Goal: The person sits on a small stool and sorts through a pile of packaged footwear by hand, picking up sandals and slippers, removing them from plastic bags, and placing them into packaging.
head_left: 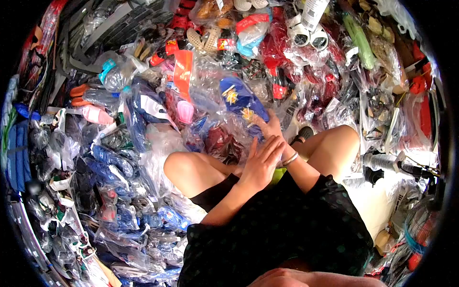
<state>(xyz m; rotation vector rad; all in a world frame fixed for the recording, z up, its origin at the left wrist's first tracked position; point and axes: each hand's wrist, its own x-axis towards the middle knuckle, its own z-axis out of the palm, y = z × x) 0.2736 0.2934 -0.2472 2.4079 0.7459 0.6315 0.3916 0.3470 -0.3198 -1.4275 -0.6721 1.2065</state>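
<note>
A blue slipper with yellow print is in front of me, slightly blurred. My right hand grips its near end, fingers and thumb closed on it. Just below, my left hand has its fingers stretched out, lying across or very close to my right wrist; it holds nothing I can see. Around the slipper lie clear plastic bags, a pink shoe, a red-orange label strip and a dark red bagged item.
Bagged footwear surrounds my crossed legs. Beige clogs and white-framed sunglasses lie at the far side. Blue bagged shoes are heaped on the left. A green bagged item lies far right, and a cardboard-coloured panel is near right.
</note>
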